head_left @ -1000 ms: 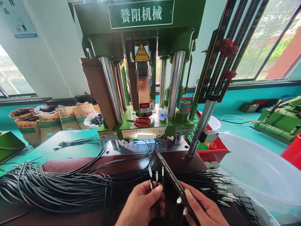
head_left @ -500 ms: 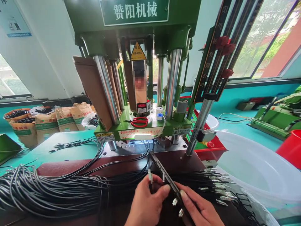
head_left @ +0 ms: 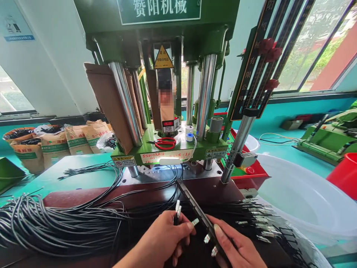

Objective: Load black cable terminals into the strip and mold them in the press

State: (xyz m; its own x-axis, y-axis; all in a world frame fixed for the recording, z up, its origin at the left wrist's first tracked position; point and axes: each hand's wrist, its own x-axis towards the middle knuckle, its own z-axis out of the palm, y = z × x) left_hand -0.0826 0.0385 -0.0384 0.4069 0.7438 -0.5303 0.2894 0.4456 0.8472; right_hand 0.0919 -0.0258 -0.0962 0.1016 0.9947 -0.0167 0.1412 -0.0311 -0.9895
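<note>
My left hand (head_left: 167, 234) is closed on cable ends with silvery connectors. One connector (head_left: 177, 209) stands up behind its index finger, and another connector (head_left: 195, 222) pokes out past the thumb tip, a little apart from the bar. In my right hand (head_left: 237, 243) is a long, narrow, dark slotted bar (head_left: 192, 203), gripped at its near end and slanting away toward the press. Two more silvery connectors (head_left: 206, 238) stick out from the bar's left side close to my right thumb. The cables running from them are hidden against the dark table.
A thick bundle of black cables (head_left: 69, 227) lies across the table, its connector ends (head_left: 263, 223) at the right. Behind stands a green press (head_left: 192, 150) with red-handled scissors (head_left: 164, 143) on its plate. A white tub (head_left: 301, 197) sits at the right.
My left hand has drawn back from the bar, down and left. The connector at its thumb, earlier against the bar, is now apart from it and tilted. My right hand stays nearly still.
</note>
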